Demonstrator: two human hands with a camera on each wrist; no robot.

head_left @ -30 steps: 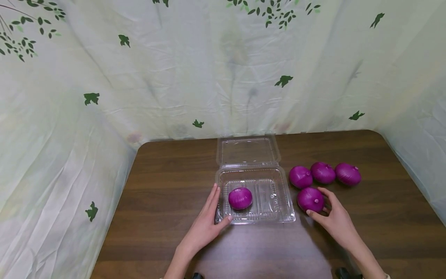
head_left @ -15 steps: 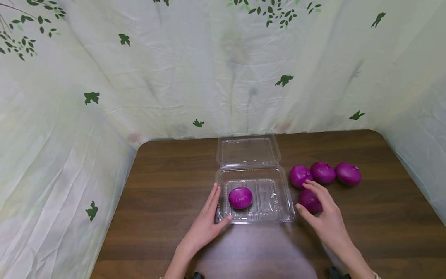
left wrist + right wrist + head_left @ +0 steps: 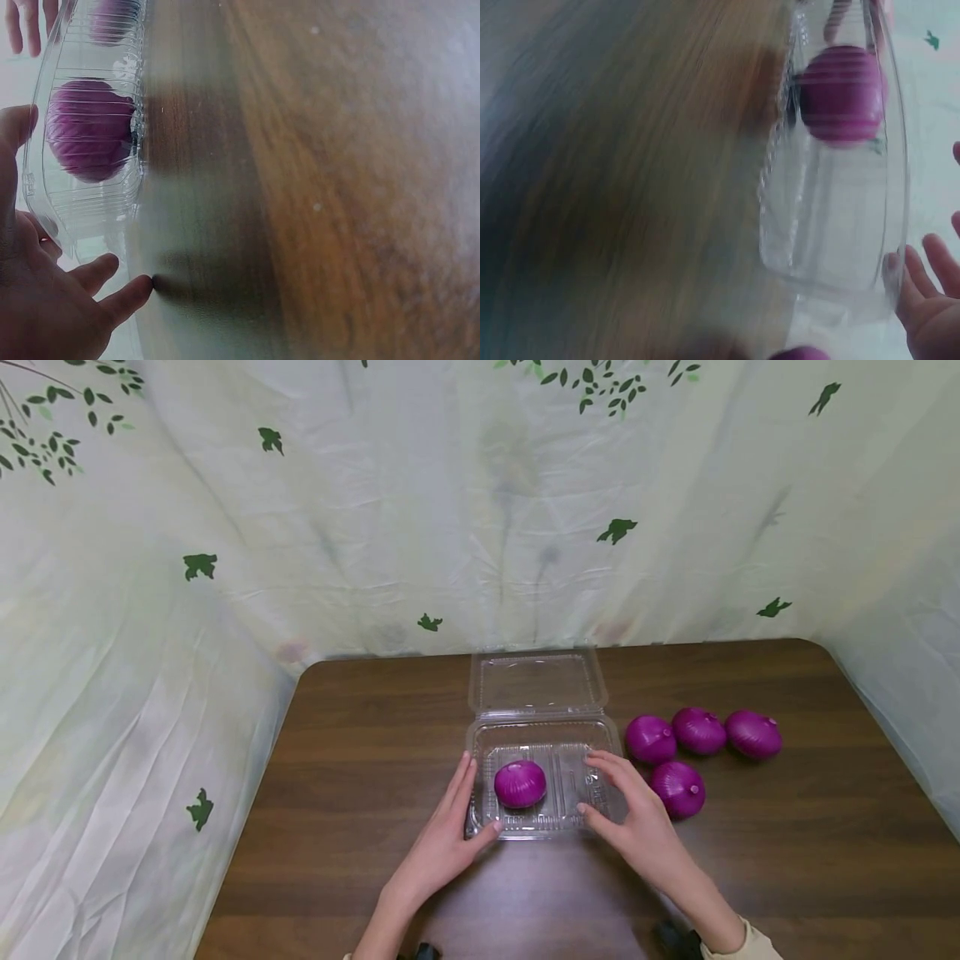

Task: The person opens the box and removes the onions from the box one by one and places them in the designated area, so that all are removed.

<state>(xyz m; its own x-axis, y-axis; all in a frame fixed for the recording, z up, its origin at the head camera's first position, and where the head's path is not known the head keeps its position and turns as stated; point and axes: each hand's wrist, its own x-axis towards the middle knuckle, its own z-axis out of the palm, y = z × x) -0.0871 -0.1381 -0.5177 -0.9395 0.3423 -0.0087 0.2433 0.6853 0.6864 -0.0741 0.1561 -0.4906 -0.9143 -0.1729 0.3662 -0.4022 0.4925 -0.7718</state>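
A clear plastic clamshell container (image 3: 570, 827) lies with its lid (image 3: 536, 683) folded back. Inside its base, left of the middle, sits a purple onion (image 3: 520, 784). My left hand (image 3: 444, 839) rests against the container's front left corner, fingers straight along the side and thumb at the front rim. Over the right part of the container, my right hand (image 3: 645, 827) hovers with fingers spread and nothing between them. In the right wrist view the onion (image 3: 844, 96) shows through the container wall. Behind my right hand lies a loose onion (image 3: 678, 789) on the table.
Three more onions stand in a row at the back right: one nearest the container (image 3: 650, 739), a middle onion (image 3: 699, 731) and a right onion (image 3: 753, 734). They rest on a brown wooden table (image 3: 360, 760). A leaf-patterned white cloth (image 3: 420, 527) hangs behind it.
My right hand has left the front loose onion and moved left over the container, carrying nothing. That onion shifted slightly and stays on the table. My left hand has kept its place.
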